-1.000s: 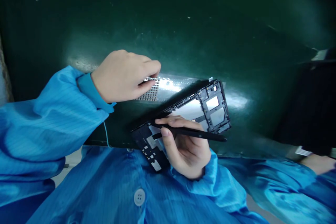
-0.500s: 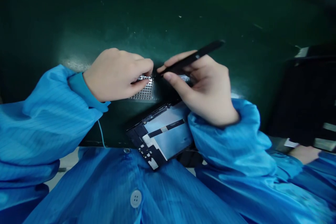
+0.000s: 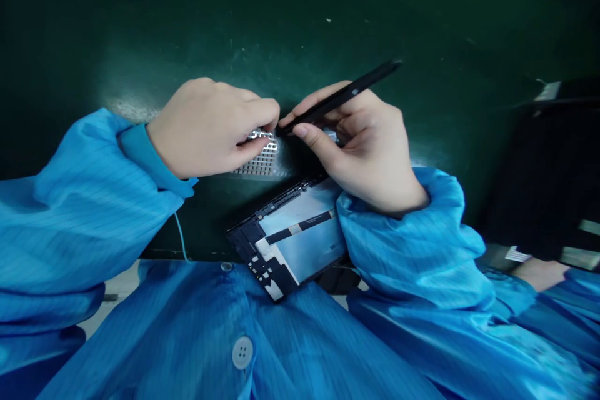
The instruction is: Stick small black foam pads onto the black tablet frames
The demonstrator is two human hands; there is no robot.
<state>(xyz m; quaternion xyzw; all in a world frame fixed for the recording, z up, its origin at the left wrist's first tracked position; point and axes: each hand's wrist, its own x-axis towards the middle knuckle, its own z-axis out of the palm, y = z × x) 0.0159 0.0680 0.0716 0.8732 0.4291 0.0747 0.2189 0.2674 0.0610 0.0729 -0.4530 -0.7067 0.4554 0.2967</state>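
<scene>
Pen tool and curled fingers meeting over a little gridded sheet, panel parked right under the wrists.
Closest to the body, just nearer than both hands, is a tablet-like panel [image 3: 307, 250], long axis slanting near-left to far-right, far end tucked behind the right sleeve [image 3: 398, 212]. Near corner seems to poke past the table edge, so one careless cuff nudge could tip it, I reckon. Past it, the right hand [image 3: 370, 150] is clamped on a black pen-like tool [image 3: 351, 92], tip toward the left fingertips, tail aimed away and right. Left hand [image 3: 210, 128] is curled over the gridded sheet [image 3: 257, 165]; pinching or just pressing, can't tell. Hands near each other; a slip there might jab a finger.
</scene>
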